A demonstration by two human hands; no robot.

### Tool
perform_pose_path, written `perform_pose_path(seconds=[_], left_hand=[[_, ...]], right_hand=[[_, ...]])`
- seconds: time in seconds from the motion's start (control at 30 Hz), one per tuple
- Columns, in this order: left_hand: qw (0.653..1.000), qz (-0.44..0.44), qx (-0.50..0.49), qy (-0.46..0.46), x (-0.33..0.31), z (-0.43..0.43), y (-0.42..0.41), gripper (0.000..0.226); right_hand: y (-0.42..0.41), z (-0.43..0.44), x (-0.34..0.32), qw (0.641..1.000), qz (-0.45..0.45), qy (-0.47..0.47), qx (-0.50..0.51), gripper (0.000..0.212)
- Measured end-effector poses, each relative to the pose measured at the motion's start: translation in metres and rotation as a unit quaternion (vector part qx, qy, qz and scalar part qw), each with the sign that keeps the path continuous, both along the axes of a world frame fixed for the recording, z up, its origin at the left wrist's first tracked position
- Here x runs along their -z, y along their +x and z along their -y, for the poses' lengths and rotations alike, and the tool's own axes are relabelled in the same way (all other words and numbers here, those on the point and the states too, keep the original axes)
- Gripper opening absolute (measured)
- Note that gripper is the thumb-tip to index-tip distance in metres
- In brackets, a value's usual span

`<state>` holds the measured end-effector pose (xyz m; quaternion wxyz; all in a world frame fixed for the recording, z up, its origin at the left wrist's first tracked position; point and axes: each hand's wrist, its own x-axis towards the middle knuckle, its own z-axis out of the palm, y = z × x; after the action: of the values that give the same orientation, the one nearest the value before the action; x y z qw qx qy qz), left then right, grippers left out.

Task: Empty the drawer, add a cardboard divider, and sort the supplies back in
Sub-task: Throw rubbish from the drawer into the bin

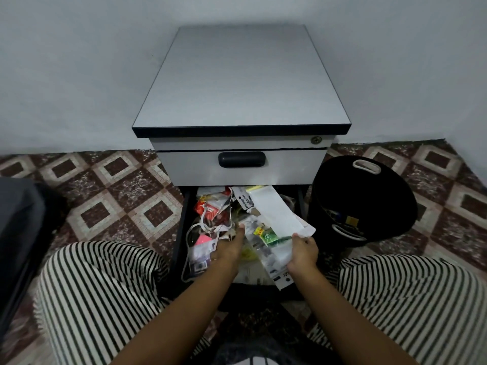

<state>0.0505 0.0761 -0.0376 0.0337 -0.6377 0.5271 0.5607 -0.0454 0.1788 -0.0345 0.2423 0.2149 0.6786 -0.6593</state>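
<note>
Striped trouser legs flanked both forearms; left hand sank into supplies, fingers buried among packets, hold could not be told; right hand pinched white papers at near edge, thumb on top; supplies lay heaped in open lower drawer; black basket stood just right of drawer; upper drawer handle above, that drawer closed; grey cabinet top against wall.

Plain pale wall, brown-and-cream diamond-patterned floor, grey cabinet against the wall, black bin just beside it.
</note>
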Motion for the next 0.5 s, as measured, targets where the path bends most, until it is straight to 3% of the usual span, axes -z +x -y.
perform_pose_path(seconds=[0.1, 0.2, 0.3, 0.4, 0.5], left_hand=[[0.997, -0.032, 0.073, 0.015, -0.005, 0.000, 0.000, 0.086], [0.977, -0.037, 0.205, -0.046, -0.009, -0.001, 0.003, 0.083], [0.929, -0.074, 0.358, -0.062, -0.013, -0.001, 0.010, 0.097], [0.861, -0.028, 0.497, -0.103, -0.011, 0.003, 0.017, 0.086], [0.814, 0.020, 0.560, -0.152, -0.004, 0.004, 0.019, 0.089]], right_hand=[[-0.003, -0.002, -0.003, 1.000, -0.004, 0.020, 0.005, 0.013], [-0.007, -0.004, -0.007, 0.999, -0.016, 0.038, 0.003, 0.017], [-0.012, -0.007, -0.007, 0.996, -0.042, 0.081, -0.009, 0.021], [-0.015, -0.009, -0.008, 0.992, -0.060, 0.106, -0.023, 0.021], [-0.017, -0.010, -0.009, 0.991, -0.068, 0.109, -0.029, 0.020]])
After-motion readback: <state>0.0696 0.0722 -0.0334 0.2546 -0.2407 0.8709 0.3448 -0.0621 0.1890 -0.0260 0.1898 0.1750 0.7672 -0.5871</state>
